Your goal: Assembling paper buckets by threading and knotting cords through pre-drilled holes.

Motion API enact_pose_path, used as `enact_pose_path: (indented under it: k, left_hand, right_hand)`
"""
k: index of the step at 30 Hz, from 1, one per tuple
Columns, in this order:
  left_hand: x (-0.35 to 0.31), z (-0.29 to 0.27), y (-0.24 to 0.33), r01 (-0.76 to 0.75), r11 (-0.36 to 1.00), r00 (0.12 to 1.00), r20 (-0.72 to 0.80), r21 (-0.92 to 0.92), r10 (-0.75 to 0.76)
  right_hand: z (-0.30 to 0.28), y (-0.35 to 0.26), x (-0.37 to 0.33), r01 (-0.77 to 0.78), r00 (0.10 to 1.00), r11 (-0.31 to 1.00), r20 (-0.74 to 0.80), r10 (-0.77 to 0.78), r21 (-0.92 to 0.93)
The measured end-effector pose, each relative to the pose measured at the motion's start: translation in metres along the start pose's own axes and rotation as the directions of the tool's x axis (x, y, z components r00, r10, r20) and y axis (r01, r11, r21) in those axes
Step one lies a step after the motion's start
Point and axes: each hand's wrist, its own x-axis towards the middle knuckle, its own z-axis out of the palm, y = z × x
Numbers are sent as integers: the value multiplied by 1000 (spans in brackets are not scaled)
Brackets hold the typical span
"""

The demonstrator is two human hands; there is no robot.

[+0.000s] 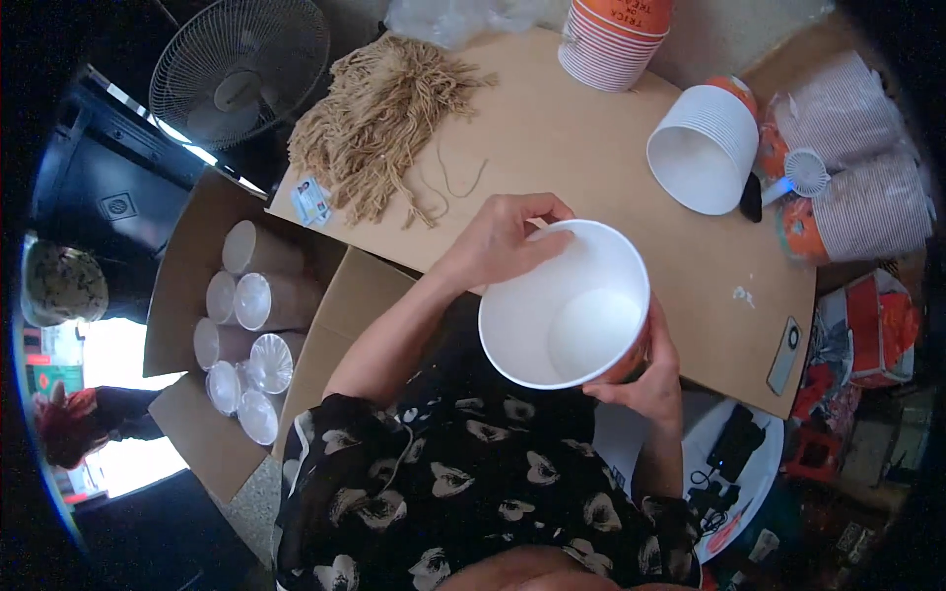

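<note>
Counter (562, 143) with flat tan top, wide bare stretch across middle; big tangled heap of tan string (384, 113) toward far left, loose strand (473, 187) trailing beside it; small blue-and-white card (311, 201) at left edge, just beside heap; nested stack of orange-and-white buckets (613, 49) at far edge; second bucket stack (695, 163) tipped on side near right edge, white mouth facing nearer side; few white scraps (742, 295) below; flat grey-and-black piece (784, 357) by near right corner

I have the left hand (501, 239) gripping, its forearm (394, 337) slanting down-left from it; below and rightward, the right hand (654, 387) cups, thumb (608, 393) pointing inward.
</note>
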Motion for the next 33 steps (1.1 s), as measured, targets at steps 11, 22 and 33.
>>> enact_pose_path:
  k: [11, 22, 33]
  left_hand:
    - [-26, -72, -42, 209, 927, 955, -269, 312, -125]
    - [28, -75, -90, 113, 576, 866, -364, 810, 342]
    - [-29, -22, -55, 50, 969, 942, -311, -243, -127]
  right_hand:
    - [-14, 79, 38, -281, 842, 671, -160, 516, 686]
    - [5, 97, 104, 168, 934, 980, -301, -193, -110]
    - [19, 65, 41, -52, 912, 953, -404, -76, -297]
